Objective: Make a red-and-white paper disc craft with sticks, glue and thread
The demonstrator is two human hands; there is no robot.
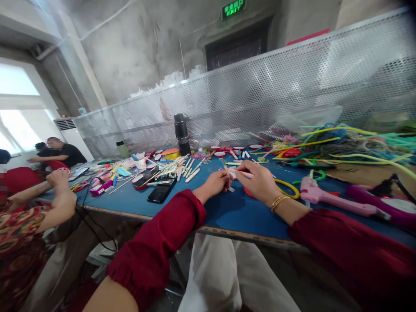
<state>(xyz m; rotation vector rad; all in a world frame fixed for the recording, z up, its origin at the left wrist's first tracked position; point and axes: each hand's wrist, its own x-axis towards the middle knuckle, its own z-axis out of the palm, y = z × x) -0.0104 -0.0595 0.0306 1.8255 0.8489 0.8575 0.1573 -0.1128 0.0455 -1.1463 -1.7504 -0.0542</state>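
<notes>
Over the blue tabletop (211,216), my two hands are close together. My left hand (215,183) is closed in a pinch around a slim, pale stick (231,189), whose lower end pokes out below the fingers. A pale pink pen-like stick (244,174) lies in the closed fingers of my right hand (258,178), its front end close to the left fingertips. Whether the two sticks touch, I cannot tell. Just right of my right hand are a yellow ring (288,189) and a pink glue gun (338,203).
A black phone (160,193) and a pile of pale sticks (182,167) lie left of my hands. Behind stands a black bottle (182,134) near a perforated metal screen (240,104). Coloured cords (341,141) heap at right. Another person's hands (60,182) are at far left.
</notes>
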